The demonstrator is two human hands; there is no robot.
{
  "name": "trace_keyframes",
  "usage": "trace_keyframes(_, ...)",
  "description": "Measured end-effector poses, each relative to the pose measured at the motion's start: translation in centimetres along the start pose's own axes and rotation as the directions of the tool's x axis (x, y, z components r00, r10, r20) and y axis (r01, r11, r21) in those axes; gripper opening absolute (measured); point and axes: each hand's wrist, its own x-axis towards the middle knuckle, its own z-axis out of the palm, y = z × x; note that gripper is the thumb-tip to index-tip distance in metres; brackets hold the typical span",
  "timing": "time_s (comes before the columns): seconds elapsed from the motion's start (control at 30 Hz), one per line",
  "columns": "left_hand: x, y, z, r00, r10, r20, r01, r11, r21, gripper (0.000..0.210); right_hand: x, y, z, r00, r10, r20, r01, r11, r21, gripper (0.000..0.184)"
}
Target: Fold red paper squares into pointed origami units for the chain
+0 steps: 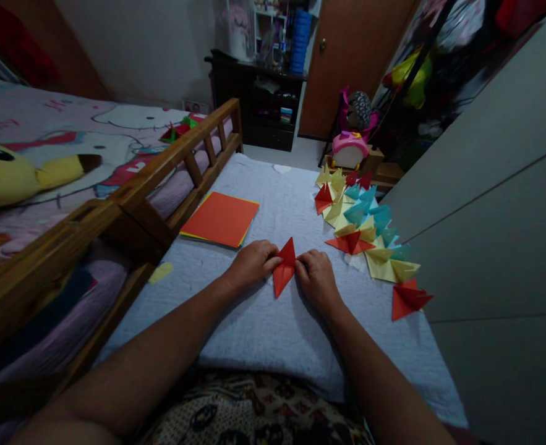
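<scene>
A red folded paper (pixel 284 272), shaped like a narrow diamond, is held just above the light blue cloth in front of me. My left hand (pixel 255 262) pinches its left edge between thumb and fingers. On the opposite side, my right hand (pixel 318 277) is closed with its fingertips at the paper's right edge. Beyond my left hand lies a stack of square paper sheets (pixel 224 217), orange-red on top, with yellow and darker edges showing beneath. To the right stand rows of folded paper cranes in yellow (pixel 384 262), teal (pixel 360 207) and red (pixel 408 298).
A wooden bed rail (pixel 175 167) runs along the left, with a patterned bedspread (pixel 128 133) and a yellow plush toy (pixel 17 176) behind it. A pale cabinet (pixel 499 235) borders the right side. At the far end are a pink toy (pixel 349 148) and a dark shelf (pixel 254 102).
</scene>
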Motion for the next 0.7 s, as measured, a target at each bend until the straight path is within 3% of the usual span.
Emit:
trace_keyframes(0.17,-0.2,0.5,0.6,0.997,-0.064,-0.046,0.067,0.995,0.070,0.007,-0.2,-0.5,0.2,0.996,0.049,-0.071,-0.050,0.999,-0.013,0.009)
trace_keyframes(0.27,-0.2,0.7,0.6,0.993,-0.091,-0.068,0.094,0.995,0.035,0.011,-0.4,-0.8,0.0,0.996,0.001,-0.086,-0.002,1.000,-0.018,0.014)
trace_keyframes(0.5,-0.5,0.4,0.3,0.991,0.127,-0.042,-0.123,0.988,0.092,0.012,-1.0,-1.4,-0.9,0.969,-0.236,0.067,0.241,0.967,-0.081,0.020)
trace_keyframes(0.7,-1.2,0.9,-0.2,0.988,0.132,0.079,-0.151,0.931,0.333,0.017,-1.5,-1.6,-1.3,0.956,-0.271,0.116,0.285,0.950,-0.128,0.025)
